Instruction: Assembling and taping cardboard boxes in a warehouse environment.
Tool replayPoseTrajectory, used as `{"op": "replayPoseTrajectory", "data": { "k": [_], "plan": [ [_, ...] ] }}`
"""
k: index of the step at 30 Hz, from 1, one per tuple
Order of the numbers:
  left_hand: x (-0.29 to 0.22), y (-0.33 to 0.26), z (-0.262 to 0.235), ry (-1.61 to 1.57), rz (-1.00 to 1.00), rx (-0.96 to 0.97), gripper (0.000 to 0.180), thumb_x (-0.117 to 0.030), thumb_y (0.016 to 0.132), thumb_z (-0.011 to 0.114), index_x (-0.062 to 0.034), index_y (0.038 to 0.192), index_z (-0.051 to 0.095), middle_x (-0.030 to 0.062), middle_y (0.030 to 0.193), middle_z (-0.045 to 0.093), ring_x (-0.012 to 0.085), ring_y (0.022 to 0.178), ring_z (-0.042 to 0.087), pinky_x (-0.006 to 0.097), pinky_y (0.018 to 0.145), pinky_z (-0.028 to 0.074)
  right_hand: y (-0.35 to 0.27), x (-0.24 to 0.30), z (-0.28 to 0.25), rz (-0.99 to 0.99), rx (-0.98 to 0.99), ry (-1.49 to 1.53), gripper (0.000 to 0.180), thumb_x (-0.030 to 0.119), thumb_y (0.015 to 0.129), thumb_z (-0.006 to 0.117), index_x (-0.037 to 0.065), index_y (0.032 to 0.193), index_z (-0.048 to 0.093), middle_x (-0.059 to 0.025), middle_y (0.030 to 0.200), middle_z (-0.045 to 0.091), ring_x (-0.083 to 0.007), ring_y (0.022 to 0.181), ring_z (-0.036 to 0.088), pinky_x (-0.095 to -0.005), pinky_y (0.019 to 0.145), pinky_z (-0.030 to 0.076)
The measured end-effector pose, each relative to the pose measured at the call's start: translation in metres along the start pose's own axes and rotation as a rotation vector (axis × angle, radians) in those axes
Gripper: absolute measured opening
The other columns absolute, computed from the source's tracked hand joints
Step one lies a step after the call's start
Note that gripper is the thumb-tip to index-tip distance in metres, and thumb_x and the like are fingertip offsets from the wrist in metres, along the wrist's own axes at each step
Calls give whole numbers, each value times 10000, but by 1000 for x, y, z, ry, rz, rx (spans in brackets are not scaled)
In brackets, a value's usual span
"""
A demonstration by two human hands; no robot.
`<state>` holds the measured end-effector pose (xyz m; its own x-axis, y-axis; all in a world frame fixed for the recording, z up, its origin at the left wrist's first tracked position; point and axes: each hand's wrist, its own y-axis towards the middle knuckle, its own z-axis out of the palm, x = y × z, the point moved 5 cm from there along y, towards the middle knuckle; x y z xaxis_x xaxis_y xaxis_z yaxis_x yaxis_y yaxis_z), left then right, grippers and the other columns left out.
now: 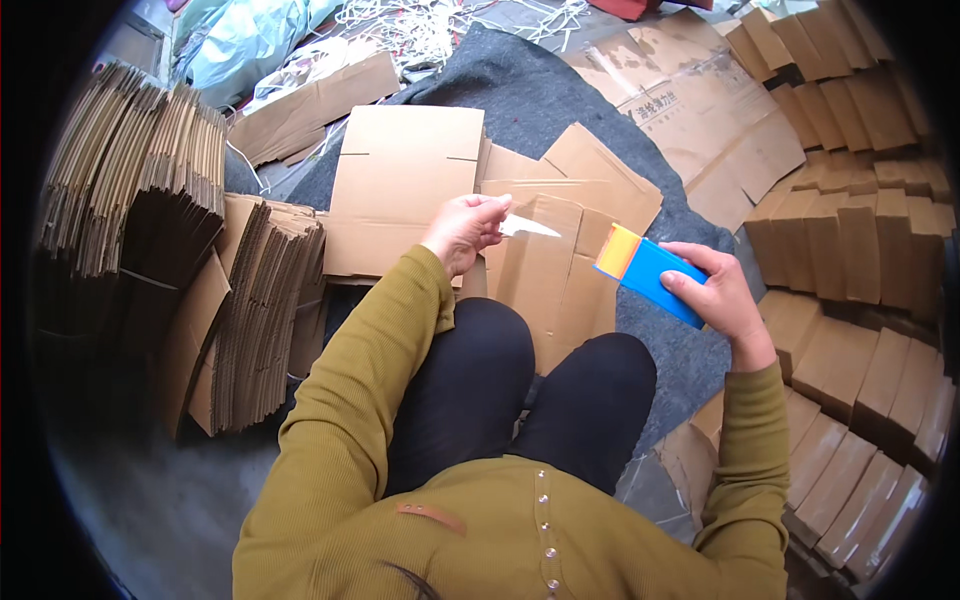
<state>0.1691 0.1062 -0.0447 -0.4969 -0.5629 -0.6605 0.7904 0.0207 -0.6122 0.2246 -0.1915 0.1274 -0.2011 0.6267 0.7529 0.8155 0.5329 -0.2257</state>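
My left hand [464, 235] pinches a small white pointed strip [532, 229] between thumb and fingers. It is held above flattened cardboard sheets. My right hand [724, 292] is wrapped round a blue box-shaped object [658, 279] with a yellow end and an orange rim. That yellow end points left, toward the strip, with a gap between them. In front of my knees lies a brown folded carton [545, 285], partly under other sheets. A flat slotted cardboard sheet [405, 190] lies to its left, beyond my left forearm.
Bundled flat cartons [265, 310] stand at the left, with a taller stack [130, 160] behind. Rows of folded boxes [830, 245] pile up along the right. A dark grey cloth [560, 100] covers the floor under the sheets. White cords [440, 30] and plastic bags [240, 45] lie at the back.
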Motion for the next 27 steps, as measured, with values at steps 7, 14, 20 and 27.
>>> {"op": "replayPoseTrajectory", "data": {
  "k": [7, 14, 20, 27],
  "plan": [
    [35, 33, -14, 36, 12, -55, 142, -204, 902, 729, -92, 864, 651, -26, 730, 617, 68, 626, 551, 214, 575, 435, 29, -30, 12, 84, 96, -9, 376, 198, 808, 733, 8, 1130, 699, -102, 963, 727, -139, 862, 670, -300, 802, 538],
    [57, 41, 7, 114, 61, -98, 184, -201, 926, 697, -41, 1017, 686, -12, 819, 636, 72, 677, 564, 211, 545, 466, 37, -49, 14, 134, 113, 37, 379, 187, 805, 731, 7, 1136, 698, -86, 950, 724, -121, 854, 661, -297, 804, 538],
    [55, 39, 12, 687, 326, -199, 344, -177, 961, 588, 12, 1247, 557, 179, 1025, 644, 265, 865, 630, 381, 763, 532, 38, -61, 15, 152, 125, 75, 380, 184, 805, 732, 13, 1144, 700, -77, 960, 725, -117, 858, 656, -296, 805, 535],
    [50, 55, -1, 1097, 403, -372, 470, -97, 930, 499, -36, 1390, 430, 247, 1323, 472, 398, 1212, 503, 476, 1040, 403, 41, -73, 15, 117, 150, 135, 404, 188, 795, 752, 20, 1158, 698, -77, 994, 724, -126, 903, 655, -300, 837, 530]
  ]
}}
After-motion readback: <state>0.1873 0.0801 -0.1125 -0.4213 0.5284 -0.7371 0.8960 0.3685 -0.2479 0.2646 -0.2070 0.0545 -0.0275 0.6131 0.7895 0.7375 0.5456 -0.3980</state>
